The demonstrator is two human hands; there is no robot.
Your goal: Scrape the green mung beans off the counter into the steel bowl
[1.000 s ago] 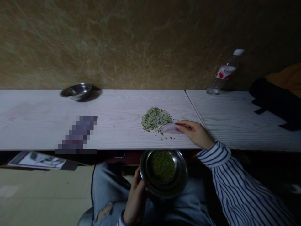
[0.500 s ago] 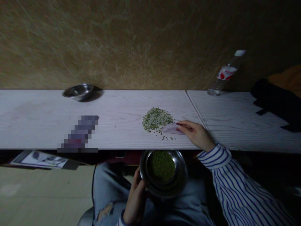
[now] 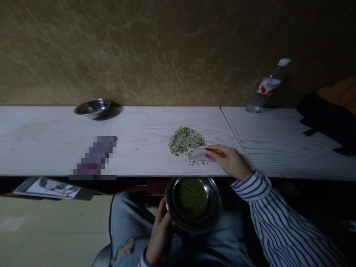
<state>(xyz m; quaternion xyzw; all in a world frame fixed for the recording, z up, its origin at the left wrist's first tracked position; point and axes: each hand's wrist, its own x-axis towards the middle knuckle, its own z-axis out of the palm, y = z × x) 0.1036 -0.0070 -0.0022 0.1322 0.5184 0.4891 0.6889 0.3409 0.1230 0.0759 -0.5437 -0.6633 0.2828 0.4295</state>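
My left hand (image 3: 162, 230) grips the rim of a shiny metal bowl (image 3: 215, 196) just below the table's front edge, above my lap. Inside the bowl lies a layer of small green beans (image 3: 191, 195). Over the table, my right hand (image 3: 226, 157) pinches a thin, pale purple piece of paper or card (image 3: 198, 153). Its curved edge touches the table beside a pile of white grains mixed with green beans (image 3: 185, 141). Several loose green beans are scattered in front of the pile, near the paper's lower edge.
A second metal bowl (image 3: 94, 109) stands at the back left of the whitewashed wood table (image 3: 139, 126). To the left, a flat object (image 3: 94, 155) is blurred out. A plastic bottle (image 3: 268, 86) stands near the wall at right, by dark cloth (image 3: 325, 122).
My right hand has shifted slightly left and toward me with the pale purple piece, nearer the loose beans. My left hand and the bowl have stayed in place.
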